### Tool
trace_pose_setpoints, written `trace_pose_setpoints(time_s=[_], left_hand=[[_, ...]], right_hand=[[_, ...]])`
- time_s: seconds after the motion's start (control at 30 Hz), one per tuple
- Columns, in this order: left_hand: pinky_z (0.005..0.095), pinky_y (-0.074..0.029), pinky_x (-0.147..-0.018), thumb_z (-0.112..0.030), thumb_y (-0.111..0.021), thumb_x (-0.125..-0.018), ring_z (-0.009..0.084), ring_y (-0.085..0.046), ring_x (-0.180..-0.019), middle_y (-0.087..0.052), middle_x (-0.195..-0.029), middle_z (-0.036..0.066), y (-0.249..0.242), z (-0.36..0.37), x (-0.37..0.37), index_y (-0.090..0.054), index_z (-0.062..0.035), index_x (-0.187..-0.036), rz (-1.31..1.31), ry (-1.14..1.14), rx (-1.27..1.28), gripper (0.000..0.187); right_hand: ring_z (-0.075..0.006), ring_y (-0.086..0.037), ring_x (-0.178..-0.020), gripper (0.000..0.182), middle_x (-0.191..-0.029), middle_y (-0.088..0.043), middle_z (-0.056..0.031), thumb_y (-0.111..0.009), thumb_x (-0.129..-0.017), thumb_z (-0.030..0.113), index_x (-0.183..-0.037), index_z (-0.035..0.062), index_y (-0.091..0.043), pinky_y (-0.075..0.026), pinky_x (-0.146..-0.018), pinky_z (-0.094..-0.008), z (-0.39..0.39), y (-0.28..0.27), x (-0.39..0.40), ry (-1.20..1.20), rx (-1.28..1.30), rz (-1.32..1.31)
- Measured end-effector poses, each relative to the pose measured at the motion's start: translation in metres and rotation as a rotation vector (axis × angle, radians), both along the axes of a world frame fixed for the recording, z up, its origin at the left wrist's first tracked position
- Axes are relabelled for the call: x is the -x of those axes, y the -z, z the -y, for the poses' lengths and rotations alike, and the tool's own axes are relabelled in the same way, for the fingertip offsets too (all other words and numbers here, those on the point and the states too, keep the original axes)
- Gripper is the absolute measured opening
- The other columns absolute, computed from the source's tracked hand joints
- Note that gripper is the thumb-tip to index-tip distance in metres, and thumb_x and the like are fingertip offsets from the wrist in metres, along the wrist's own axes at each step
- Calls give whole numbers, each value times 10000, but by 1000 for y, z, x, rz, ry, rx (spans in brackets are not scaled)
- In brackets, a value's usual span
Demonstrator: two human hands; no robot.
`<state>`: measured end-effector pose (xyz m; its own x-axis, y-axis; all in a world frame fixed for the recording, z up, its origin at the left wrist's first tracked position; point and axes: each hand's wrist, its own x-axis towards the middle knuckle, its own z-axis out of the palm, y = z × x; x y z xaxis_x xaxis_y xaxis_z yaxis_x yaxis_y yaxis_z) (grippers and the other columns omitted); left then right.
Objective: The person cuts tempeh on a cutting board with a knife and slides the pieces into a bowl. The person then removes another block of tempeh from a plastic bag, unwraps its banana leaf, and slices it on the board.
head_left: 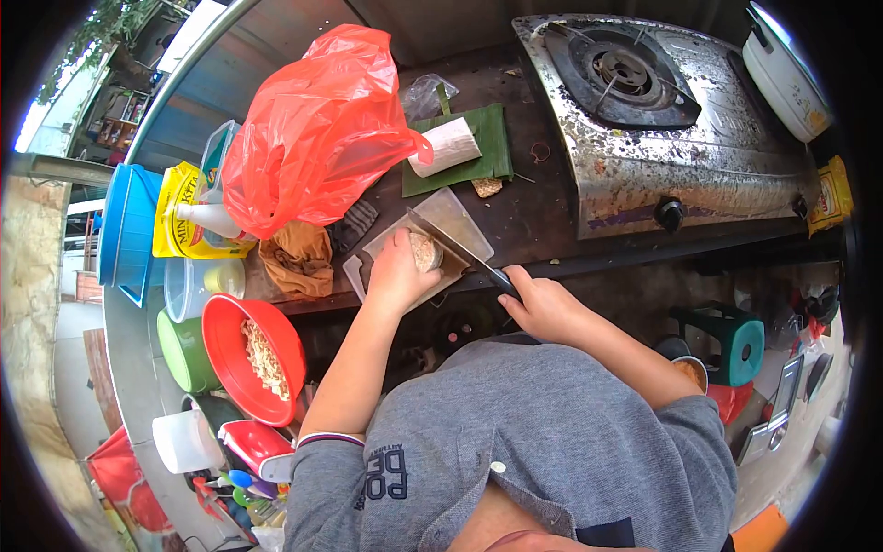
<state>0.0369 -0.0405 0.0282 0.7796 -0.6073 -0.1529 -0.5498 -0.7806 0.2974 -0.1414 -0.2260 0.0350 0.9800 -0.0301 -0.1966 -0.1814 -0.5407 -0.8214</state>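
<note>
My left hand (394, 270) is wrapped round a short piece of tempeh (425, 252), whose pale, grainy end faces the blade. In my right hand (544, 304) is the black handle of a kitchen knife (452, 243); its blade slants up and left, close against the tempeh. Both are above a translucent cutting board (466, 221) at the counter's front edge. Beyond the board, a white-wrapped roll (446, 147) lies on a green banana leaf (493, 136). A small tan piece (487, 188) sits at the leaf's near edge.
A metal gas stove (607, 156) stands right, with a white pot (782, 74) beside it. A red plastic bag (317, 129) bulges behind my left hand, near a brown cloth (297, 261). Lower left, a red basin (221, 354) contains pale shreds. A green stool (743, 345) stands below right.
</note>
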Motion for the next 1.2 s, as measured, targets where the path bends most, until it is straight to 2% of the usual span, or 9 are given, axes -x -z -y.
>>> trace_pose_setpoints(time_s=[0.27, 0.4, 0.6, 0.67, 0.7, 0.9, 0.97, 1.03, 1.2], left_hand=[[450, -501, -817, -311, -792, -593, 405, -590, -968, -581, -1028, 258, -3, 3, 9, -457, 29, -1066, 26, -52, -38, 672], [436, -485, -862, -303, -816, -593, 397, -580, -995, -577, -1041, 255, -10, 8, 13, -456, 37, -1101, -14, -103, -65, 709], [426, -452, -933, -346, -835, -607, 382, -535, -1123, -525, -1211, 255, -4, -15, 20, -422, 37, -1248, 91, -92, 254, 854], [421, -439, -954, -273, -830, -630, 367, -524, -1139, -505, -1263, 215, 6, -23, 24, -438, -4, -1260, 80, -115, 439, 790], [408, -452, -945, -197, -812, -661, 359, -541, -1122, -524, -1257, 179, 9, -26, 29, -495, -43, -1233, 162, -73, 503, 672], [385, -487, -904, -153, -788, -683, 331, -575, -1083, -545, -1234, 168, 21, -26, 31, -612, -69, -1101, 180, -40, 574, 461], [383, -488, -901, -152, -786, -682, 326, -577, -1079, -546, -1234, 166, 23, -27, 29, -622, -70, -1089, 191, -27, 570, 447], [382, -489, -899, -150, -785, -680, 322, -579, -1075, -548, -1234, 164, 23, -27, 29, -632, -72, -1077, 202, -17, 562, 433], [377, -489, -893, -148, -778, -678, 314, -586, -1063, -560, -1207, 158, 22, -26, 28, -647, -61, -1051, 179, -23, 574, 405]], right_hand=[[-466, -600, -709, 298, -723, -608, -279, -527, -911, 195, -1040, -25, -373, -466, -625, -534, -7, -2, -8, -71, 3, -44], [-464, -603, -718, 300, -748, -615, -276, -527, -912, 198, -1048, -23, -375, -475, -623, -526, -6, 0, -6, -79, 32, -33], [-449, -616, -727, 315, -794, -629, -269, -535, -909, 199, -1095, -3, -382, -494, -629, -520, -3, -29, 5, -33, 59, 39], [-447, -619, -726, 322, -799, -631, -268, -538, -906, 198, -1107, 2, -382, -498, -630, -518, -7, -33, 8, -43, 64, 38], [-447, -620, -721, 317, -797, -630, -268, -541, -902, 193, -1100, 2, -382, -500, -627, -519, -9, -34, 8, -51, 84, 52], [-448, -621, -699, 274, -779, -623, -265, -542, -893, 175, -1033, 4, -380, -505, -611, -521, -20, -33, 3, -38, 122, 25], [-448, -622, -694, 263, -772, -621, -263, -541, -893, 173, -1012, 5, -378, -505, -607, -522, -22, -32, 2, -29, 128, 16], [-447, -623, -713, 413, -853, -638, -267, -545, -902, 200, -1217, -8, -378, -516, -617, -501, -24, -28, 2, -46, 137, -38], [-450, -622, -700, 360, -798, -632, -274, -526, -909, 194, -1162, -10, -370, -506, -603, -517, -27, -27, -1, -50, 136, -92]])
